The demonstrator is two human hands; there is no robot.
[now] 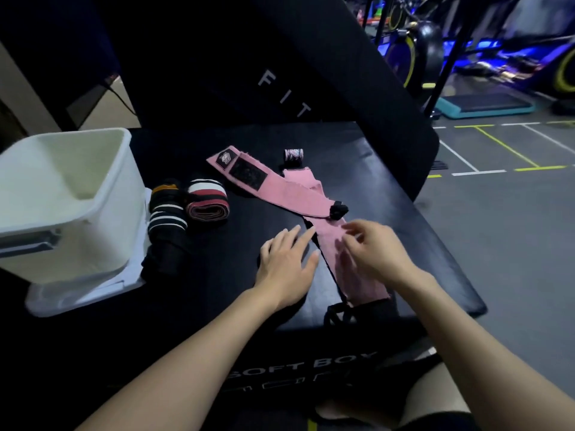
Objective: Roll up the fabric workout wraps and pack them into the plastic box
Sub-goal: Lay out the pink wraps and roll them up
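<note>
One head-worn view looks forward and down, close over the black padded box (pixel 217 290).

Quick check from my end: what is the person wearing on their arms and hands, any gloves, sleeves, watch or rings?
Nothing that shows. Both forearms are bare up to the frame edge, with no sleeves in view. The left hand and right hand wear no gloves, and no watch, band or wrap sits on either wrist. No rings are visible, though the right hand is blurred, so small jewellery there cannot be ruled out.
</note>
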